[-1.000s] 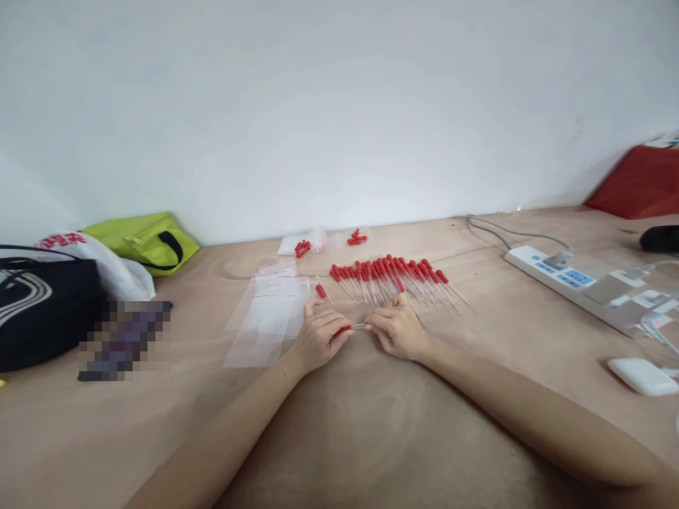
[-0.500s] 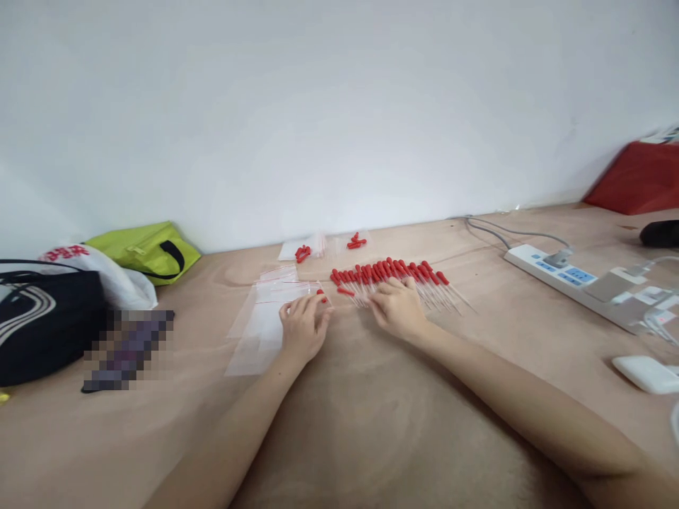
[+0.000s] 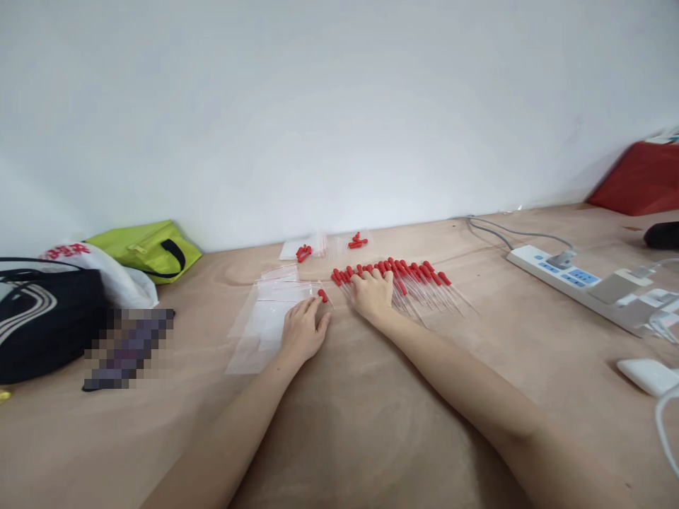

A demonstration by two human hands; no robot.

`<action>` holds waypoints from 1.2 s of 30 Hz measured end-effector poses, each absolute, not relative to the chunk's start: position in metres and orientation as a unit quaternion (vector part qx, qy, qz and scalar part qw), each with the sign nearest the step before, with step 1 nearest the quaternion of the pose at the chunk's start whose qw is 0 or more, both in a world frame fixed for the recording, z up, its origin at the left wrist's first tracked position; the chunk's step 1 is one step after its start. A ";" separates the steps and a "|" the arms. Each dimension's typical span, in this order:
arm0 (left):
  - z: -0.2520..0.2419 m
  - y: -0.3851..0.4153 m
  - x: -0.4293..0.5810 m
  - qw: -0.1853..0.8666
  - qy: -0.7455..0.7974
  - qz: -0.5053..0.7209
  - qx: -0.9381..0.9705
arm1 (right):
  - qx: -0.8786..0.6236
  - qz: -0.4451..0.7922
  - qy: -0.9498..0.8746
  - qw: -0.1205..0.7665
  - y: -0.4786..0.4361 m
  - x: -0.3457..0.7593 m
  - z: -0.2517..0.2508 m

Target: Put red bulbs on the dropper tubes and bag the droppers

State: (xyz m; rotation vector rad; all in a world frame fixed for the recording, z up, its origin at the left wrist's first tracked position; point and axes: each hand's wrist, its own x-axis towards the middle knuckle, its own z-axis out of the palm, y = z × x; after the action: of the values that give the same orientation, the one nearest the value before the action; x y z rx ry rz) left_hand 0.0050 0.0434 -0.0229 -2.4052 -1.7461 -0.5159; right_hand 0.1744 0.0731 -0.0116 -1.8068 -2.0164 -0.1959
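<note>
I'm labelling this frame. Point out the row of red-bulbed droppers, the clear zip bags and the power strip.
row of red-bulbed droppers [image 3: 428, 274]: head view, a red bulb.
clear zip bags [image 3: 262, 322]: head view, middle of the stack.
power strip [image 3: 530, 260]: head view, its white top face.

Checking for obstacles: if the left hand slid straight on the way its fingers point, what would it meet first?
Probably the loose red bulb just past the left hand, beside the clear bags; depth is unclear.

Droppers [image 3: 419, 281] clear with red bulbs; bags [image 3: 265, 318] clear with red seal lines; bench [image 3: 371, 424] tan; pouch [image 3: 146, 247] lime-green; tote [image 3: 42, 318] black, white-striped; strip [image 3: 562, 274] white with blue sockets.
</note>
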 end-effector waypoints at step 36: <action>-0.012 0.049 0.004 0.110 -0.465 -0.342 -0.809 | -0.574 0.066 -0.806 0.129 0.020 0.224 -0.003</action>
State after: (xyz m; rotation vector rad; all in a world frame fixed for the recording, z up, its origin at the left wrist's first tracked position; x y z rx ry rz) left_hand 0.0039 0.0491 -0.0123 -2.3777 -1.3672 -1.0066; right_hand 0.2238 0.0203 -0.0029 -1.6693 -2.3414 0.1912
